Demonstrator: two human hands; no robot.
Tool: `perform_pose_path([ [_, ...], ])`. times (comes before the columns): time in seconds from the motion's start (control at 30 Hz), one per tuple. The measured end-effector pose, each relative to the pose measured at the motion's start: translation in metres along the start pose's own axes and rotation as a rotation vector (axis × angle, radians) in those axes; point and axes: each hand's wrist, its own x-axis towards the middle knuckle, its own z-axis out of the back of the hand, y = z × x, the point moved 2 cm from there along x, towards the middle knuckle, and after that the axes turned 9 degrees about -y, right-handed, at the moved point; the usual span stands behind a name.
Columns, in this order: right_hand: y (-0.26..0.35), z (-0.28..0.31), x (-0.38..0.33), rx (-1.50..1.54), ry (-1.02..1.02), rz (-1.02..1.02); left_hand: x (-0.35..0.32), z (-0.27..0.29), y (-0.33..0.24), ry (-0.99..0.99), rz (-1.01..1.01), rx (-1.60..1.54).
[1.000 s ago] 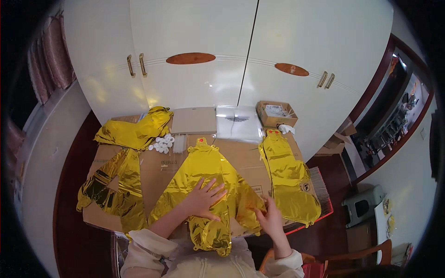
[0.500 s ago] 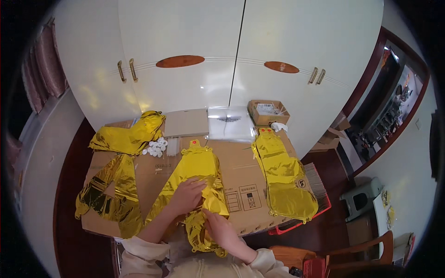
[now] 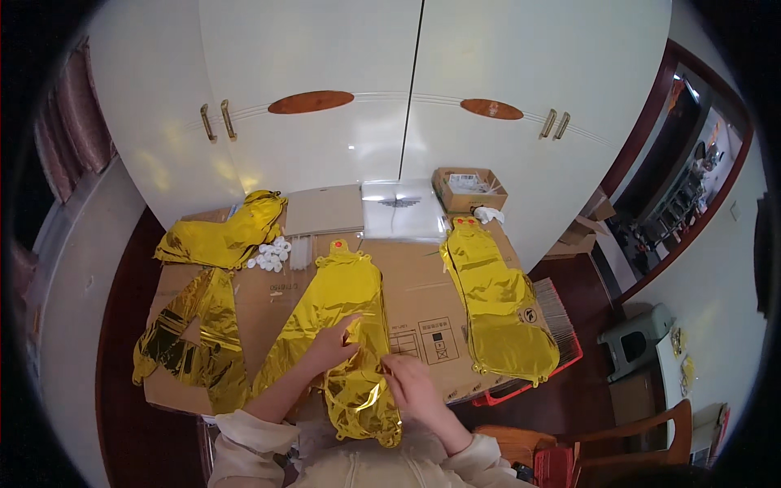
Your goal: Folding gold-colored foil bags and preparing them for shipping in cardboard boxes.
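Observation:
A flat gold foil balloon (image 3: 346, 285) with a red spot on its top tab lies in the middle of the cardboard, its lower end hanging past the near edge. My left hand (image 3: 329, 348) rests on its middle, thumb and fingers apart. At the balloon's right edge, my right hand (image 3: 413, 386) has its fingers curled, pinching the foil. A triangular gold foil balloon (image 3: 215, 325) lies to the left, with a crumpled gold foil balloon (image 3: 224, 236) behind it. Another flat foil balloon (image 3: 492, 293), boot-like in outline, lies to the right.
Small white rolls (image 3: 270, 254) sit beside pale sticks (image 3: 301, 252). Behind are clear plastic bags (image 3: 403, 215) and a small cardboard box (image 3: 470, 191). A white cabinet (image 3: 325, 57) stands behind the cardboard-topped table. At right are a grey stool (image 3: 639, 342) and a wooden chair (image 3: 679, 439).
My right hand has moved right and slightly up, and the foil's lower part has spread flatter and to the right. My left hand has shifted slightly lower, its fingers less stretched.

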Motion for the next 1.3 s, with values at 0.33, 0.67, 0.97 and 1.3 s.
perform_pose_path([
  [0.33,-0.02,0.001,-0.014,-0.162,0.179,0.076,-0.005,0.005,-0.018,0.076,-0.013,0.169],
  [0.67,-0.023,0.001,-0.019,-0.209,0.182,0.102,-0.006,0.001,-0.007,0.04,-0.106,0.201],
  [0.97,-0.024,-0.001,-0.021,-0.218,0.19,0.111,-0.004,0.002,-0.005,0.089,-0.066,0.183],
  [1.3,-0.023,-0.001,-0.021,-0.257,0.199,0.12,-0.004,0.001,-0.009,0.0,-0.141,0.222],
])
